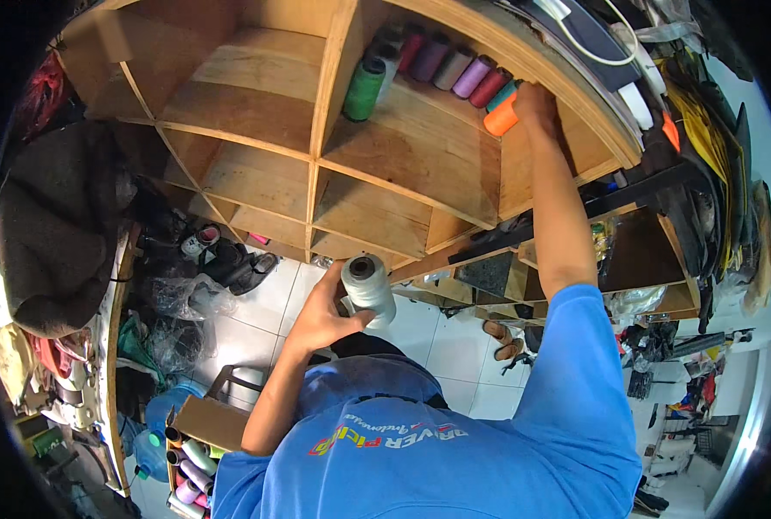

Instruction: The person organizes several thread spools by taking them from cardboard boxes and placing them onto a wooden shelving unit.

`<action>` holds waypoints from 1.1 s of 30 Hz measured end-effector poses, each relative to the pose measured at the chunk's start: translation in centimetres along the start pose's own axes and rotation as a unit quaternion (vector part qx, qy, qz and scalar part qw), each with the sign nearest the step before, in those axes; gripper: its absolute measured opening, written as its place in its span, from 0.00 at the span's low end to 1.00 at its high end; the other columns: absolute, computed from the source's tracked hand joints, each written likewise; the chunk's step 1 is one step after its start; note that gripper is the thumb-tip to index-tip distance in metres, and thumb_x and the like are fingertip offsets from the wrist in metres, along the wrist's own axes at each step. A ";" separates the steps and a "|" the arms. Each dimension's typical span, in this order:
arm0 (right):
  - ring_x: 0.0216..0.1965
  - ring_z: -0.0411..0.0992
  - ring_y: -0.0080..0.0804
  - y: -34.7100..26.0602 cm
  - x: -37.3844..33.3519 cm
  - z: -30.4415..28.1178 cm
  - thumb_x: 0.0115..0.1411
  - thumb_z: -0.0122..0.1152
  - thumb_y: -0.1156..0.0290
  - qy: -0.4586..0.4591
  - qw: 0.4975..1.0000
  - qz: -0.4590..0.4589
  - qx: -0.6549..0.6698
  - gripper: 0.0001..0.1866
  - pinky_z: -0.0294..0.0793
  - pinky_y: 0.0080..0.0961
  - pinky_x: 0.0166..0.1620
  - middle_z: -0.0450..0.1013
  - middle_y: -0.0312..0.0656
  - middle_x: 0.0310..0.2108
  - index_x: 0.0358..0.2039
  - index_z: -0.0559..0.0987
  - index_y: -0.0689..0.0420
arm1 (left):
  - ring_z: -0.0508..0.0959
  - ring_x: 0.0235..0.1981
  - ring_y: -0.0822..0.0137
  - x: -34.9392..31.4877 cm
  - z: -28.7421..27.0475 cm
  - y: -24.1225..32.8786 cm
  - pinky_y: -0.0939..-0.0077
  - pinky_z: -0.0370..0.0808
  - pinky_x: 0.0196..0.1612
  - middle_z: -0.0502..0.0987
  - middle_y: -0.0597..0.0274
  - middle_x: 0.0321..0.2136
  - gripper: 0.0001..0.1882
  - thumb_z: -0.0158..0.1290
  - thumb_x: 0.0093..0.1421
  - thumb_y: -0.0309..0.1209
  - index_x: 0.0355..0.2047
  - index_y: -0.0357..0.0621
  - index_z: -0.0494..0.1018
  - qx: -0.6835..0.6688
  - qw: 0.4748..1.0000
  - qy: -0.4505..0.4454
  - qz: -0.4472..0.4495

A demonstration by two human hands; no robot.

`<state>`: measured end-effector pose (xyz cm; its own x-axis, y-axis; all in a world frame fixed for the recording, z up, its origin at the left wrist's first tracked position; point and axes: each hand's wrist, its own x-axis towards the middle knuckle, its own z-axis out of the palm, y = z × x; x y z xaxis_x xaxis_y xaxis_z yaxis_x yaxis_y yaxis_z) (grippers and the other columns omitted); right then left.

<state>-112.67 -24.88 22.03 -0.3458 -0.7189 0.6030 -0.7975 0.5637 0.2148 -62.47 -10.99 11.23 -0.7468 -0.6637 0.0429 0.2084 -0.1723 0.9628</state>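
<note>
In front of my body, my left hand [327,311] is wrapped round a white thread spool [369,296], its dark core end facing up. My right arm stretches up into the top right compartment of a wooden shelf [411,160]. There my right hand [535,107] is closed on an orange thread spool [501,118] at the right end of a row; the fingertips are partly hidden. Beside it stand a teal spool [502,93], a dark red spool [490,87], a purple spool [475,76] and several others. A green spool [365,90] stands nearer the compartment's left divider.
A box of thread spools [197,467] stands at the lower left beside a blue water jug [162,424]. Shoes [230,255] and plastic bags [191,298] lie on the tiled floor at left. Brown sandals [504,340] lie under the shelf. A cable and power strip [606,52] rest on the shelf top.
</note>
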 end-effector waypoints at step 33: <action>0.34 0.75 0.40 -7.6 -12.5 -14.7 0.52 0.56 0.71 -0.046 0.932 0.038 0.358 0.10 0.72 0.33 0.37 0.76 0.46 0.30 0.36 0.76 0.58 | 0.74 0.45 0.58 14.1 1.6 2.3 0.68 0.69 0.49 0.73 0.44 0.43 0.34 0.63 0.41 0.31 0.48 0.30 0.63 0.222 0.962 0.032 0.153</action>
<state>-95.01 -14.21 24.13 -0.4286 -0.7387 0.5202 -0.8834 0.2218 -0.4129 -73.57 -19.57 14.48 -0.6493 -0.6802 0.3402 0.1117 0.3572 0.9273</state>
